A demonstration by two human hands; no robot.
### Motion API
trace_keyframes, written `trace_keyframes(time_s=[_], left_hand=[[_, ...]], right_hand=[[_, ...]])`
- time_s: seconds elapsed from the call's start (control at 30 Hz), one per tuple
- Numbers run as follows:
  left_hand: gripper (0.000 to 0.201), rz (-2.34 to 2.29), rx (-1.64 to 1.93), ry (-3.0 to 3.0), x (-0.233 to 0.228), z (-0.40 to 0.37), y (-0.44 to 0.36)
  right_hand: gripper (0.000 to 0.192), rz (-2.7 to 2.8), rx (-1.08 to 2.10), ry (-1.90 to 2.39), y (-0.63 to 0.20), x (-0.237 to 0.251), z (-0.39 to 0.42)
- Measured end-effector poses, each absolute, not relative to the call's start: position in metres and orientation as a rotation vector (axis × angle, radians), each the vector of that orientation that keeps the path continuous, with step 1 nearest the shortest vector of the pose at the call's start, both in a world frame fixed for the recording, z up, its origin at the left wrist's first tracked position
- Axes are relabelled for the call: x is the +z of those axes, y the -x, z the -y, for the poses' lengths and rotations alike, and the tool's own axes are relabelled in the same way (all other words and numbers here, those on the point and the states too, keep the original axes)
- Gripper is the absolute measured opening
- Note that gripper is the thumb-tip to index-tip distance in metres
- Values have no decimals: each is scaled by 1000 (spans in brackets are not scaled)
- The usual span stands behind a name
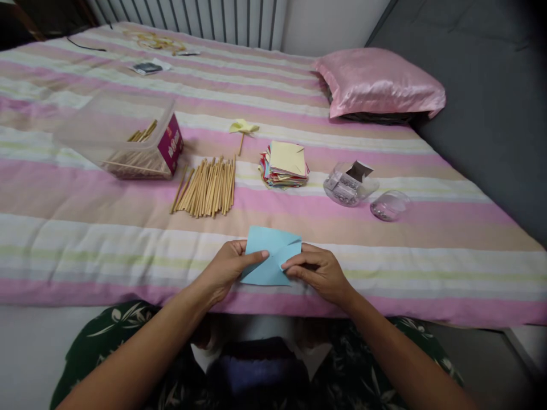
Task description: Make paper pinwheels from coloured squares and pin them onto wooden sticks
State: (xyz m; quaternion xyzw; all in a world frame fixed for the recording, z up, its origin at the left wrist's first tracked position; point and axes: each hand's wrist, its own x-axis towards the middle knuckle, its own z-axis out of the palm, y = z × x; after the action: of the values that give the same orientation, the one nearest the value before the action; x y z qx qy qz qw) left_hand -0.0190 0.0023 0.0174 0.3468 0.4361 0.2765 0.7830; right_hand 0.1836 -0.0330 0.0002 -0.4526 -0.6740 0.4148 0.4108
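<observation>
Both forearms reach forward over the bed's (85, 239) near edge, the left hand (224, 270) and right hand (318, 273) each pinching the blue paper (269, 253) between thumb and fingers.

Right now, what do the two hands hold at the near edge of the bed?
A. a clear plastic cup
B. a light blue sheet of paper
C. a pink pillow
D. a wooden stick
B: the left hand and the right hand both pinch a light blue sheet of paper, while the wooden sticks lie untouched farther back.
</observation>
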Motion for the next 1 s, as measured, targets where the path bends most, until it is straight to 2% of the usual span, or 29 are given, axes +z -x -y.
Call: trace_keyframes(time_s=[0.5, 1.0], left_hand=[[20, -1025, 609, -867, 16, 2, 13], [22, -1014, 629, -861, 16, 2, 10]], right_hand=[[21, 1412, 1283, 1350, -173, -3, 31], [20, 1489, 1164, 1463, -170, 0, 32]])
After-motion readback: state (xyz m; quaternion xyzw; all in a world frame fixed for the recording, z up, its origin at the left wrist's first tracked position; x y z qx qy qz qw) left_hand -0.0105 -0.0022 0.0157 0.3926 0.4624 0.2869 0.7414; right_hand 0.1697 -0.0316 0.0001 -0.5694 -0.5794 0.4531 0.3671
